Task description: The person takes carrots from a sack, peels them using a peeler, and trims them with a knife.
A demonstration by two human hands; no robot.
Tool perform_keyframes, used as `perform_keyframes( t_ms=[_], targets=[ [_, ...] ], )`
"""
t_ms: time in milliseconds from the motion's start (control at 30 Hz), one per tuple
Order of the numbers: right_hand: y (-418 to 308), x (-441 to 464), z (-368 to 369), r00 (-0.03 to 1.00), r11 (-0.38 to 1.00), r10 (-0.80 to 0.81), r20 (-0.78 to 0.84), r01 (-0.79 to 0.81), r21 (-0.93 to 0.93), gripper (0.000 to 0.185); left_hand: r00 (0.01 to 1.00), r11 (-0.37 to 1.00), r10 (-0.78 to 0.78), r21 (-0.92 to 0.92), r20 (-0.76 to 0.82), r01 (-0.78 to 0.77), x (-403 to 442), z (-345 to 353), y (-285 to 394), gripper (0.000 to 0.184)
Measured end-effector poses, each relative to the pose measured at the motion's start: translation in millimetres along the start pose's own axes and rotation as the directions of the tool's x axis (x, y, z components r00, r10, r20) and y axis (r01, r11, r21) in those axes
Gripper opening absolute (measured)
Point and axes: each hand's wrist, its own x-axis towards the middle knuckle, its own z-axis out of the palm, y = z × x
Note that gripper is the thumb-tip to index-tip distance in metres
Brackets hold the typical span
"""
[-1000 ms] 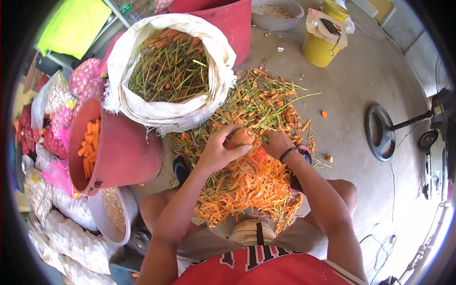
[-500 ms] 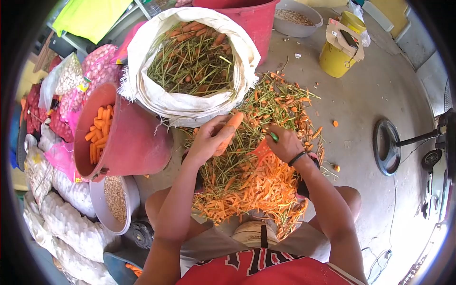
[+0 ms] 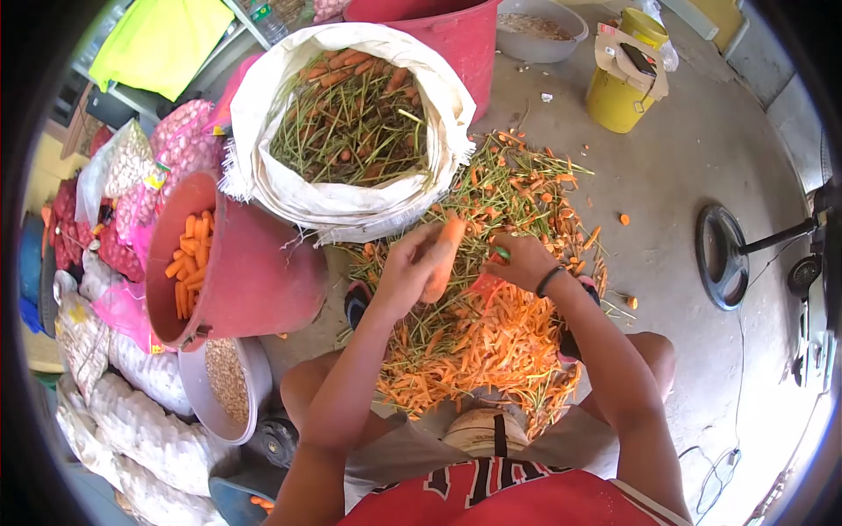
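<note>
A white sack (image 3: 351,203) of leafy carrots stands beside a red tub (image 3: 263,285) holding orange carrots. Nearer the person, a heap of orange peelings (image 3: 482,355) covers the floor. The left hand (image 3: 409,268) has its fingers wrapped around a carrot (image 3: 449,250), held above the heap; the right hand's (image 3: 524,264) fingers clench a small green object (image 3: 502,253), mostly hidden.

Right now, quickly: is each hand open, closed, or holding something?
Left hand: closed around a long, bright orange carrot.
Right hand: closed on a small green-handled tool, mostly hidden by the fingers.
</note>
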Motion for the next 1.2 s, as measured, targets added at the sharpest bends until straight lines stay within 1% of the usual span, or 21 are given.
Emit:
perform_keyframes(
  t_ms=[33, 100, 133, 233, 367, 400, 500, 533, 567, 600, 667, 700, 767, 833, 900, 933, 967, 1033, 1067, 1133, 1200],
  targets=[
    [-11.7, -3.8, -12.0, 0.998, 0.995, -0.025, -0.063, 0.031, 0.09, 0.044, 0.996, 0.984, -0.08, -0.161, -0.042, 0.072, -1.2, 0.5, 0.8, 0.036],
    [-31.0, -10.5, -29.7, 0.981, 0.96, -0.05, -0.189, 0.1, 0.261, 0.049, 0.965, 0.859, -0.248, -0.478, -0.081, 0.181, 2.2, 2.2, 5.3, 0.039],
    [-35.1, -10.4, -31.8, 0.977, 0.94, -0.02, -0.213, 0.092, 0.33, 0.053, 0.966, 0.852, -0.254, -0.486, -0.058, 0.195, 3.7, 1.3, 3.1, 0.042],
    [-47.2, -16.0, -26.5, 0.881, 0.908, -0.214, -0.423, 0.339, 0.247, 0.052, 0.952, 0.79, -0.305, -0.554, 0.018, 0.264, 2.9, 9.3, 4.0, 0.042],
    [-56.2, -19.3, -36.9, 0.845, 0.915, -0.292, -0.449, 0.384, 0.127, 0.052, 0.93, 0.761, -0.346, -0.543, 0.124, 0.356, -1.4, 25.6, 7.3, 0.042],
    [-49.2, -16.2, -37.8, 0.842, 0.919, -0.287, -0.458, 0.377, 0.118, 0.05, 0.92, 0.754, -0.353, -0.529, 0.173, 0.389, -3.0, 24.9, 11.0, 0.043],
    [-24.1, -10.5, -59.7, 0.856, 0.958, -0.057, -0.514, 0.191, 0.212, 0.048, 0.886, 0.783, -0.371, -0.419, 0.278, 0.46, -7.6, 23.7, 25.8, 0.045],
    [-9.8, -7.1, -65.9, 0.81, 0.974, 0.0, -0.587, 0.132, 0.182, 0.048, 0.893, 0.789, -0.382, -0.42, 0.237, 0.449, -8.0, 25.5, 25.2, 0.045],
    [2.1, -5.6, -69.9, 0.753, 0.985, 0.052, -0.656, 0.069, 0.157, 0.049, 0.885, 0.776, -0.38, -0.428, 0.267, 0.463, -8.6, 23.4, 24.1, 0.045],
    [3.4, -7.6, -75.3, 0.739, 0.983, 0.122, -0.662, 0.0, 0.182, 0.05, 0.878, 0.764, -0.377, -0.437, 0.294, 0.475, -9.7, 18.0, 22.0, 0.044],
    [-12.5, -11.4, -64.3, 0.79, 0.96, 0.015, -0.613, 0.16, 0.23, 0.052, 0.881, 0.716, -0.338, -0.517, 0.331, 0.469, -3.5, 6.9, 1.5, 0.044],
    [-25.4, -15.4, -53.9, 0.81, 0.937, -0.044, -0.585, 0.238, 0.258, 0.053, 0.896, 0.712, -0.342, -0.543, 0.284, 0.445, -1.4, 9.1, 3.9, 0.043],
    [-52.1, -23.5, -34.4, 0.821, 0.892, -0.316, -0.476, 0.428, 0.144, 0.054, 0.914, 0.703, -0.36, -0.591, 0.184, 0.396, -0.1, 19.6, 11.3, 0.043],
    [-61.0, -28.2, -33.8, 0.85, 0.916, -0.278, -0.448, 0.375, 0.143, 0.055, 0.919, 0.748, -0.359, -0.539, 0.163, 0.388, -3.9, 23.4, 14.4, 0.044],
    [-45.4, -22.9, -40.5, 0.818, 0.943, -0.219, -0.532, 0.318, 0.101, 0.052, 0.917, 0.743, -0.35, -0.54, 0.192, 0.396, -6.5, 27.1, 15.2, 0.045],
    [-34.2, -17.2, -48.4, 0.795, 0.954, -0.197, -0.573, 0.291, 0.076, 0.051, 0.89, 0.718, -0.358, -0.526, 0.283, 0.456, -6.5, 20.3, 12.7, 0.045],
    [-23.4, -13.3, -55.3, 0.77, 0.961, -0.115, -0.628, 0.246, 0.127, 0.05, 0.888, 0.731, -0.358, -0.505, 0.289, 0.459, -7.9, 18.5, 10.8, 0.044],
    [-10.3, -9.9, -66.6, 0.744, 0.983, 0.078, -0.663, 0.052, 0.174, 0.051, 0.884, 0.757, -0.358, -0.46, 0.302, 0.464, -11.1, 18.2, 19.5, 0.043],
    [-9.3, -10.0, -62.7, 0.761, 0.969, 0.09, -0.642, 0.082, 0.233, 0.052, 0.867, 0.709, -0.349, -0.505, 0.355, 0.492, -10.8, 12.2, 12.1, 0.042],
    [-21.8, -12.2, -51.4, 0.795, 0.926, 0.102, -0.598, 0.143, 0.348, 0.053, 0.893, 0.727, -0.363, -0.519, 0.264, 0.449, -6.1, 9.7, 8.1, 0.043],
    [-52.9, -23.1, -35.7, 0.823, 0.919, -0.184, -0.537, 0.337, 0.203, 0.051, 0.908, 0.724, -0.377, -0.554, 0.181, 0.411, -1.1, 8.5, 4.1, 0.043]
  ],
)
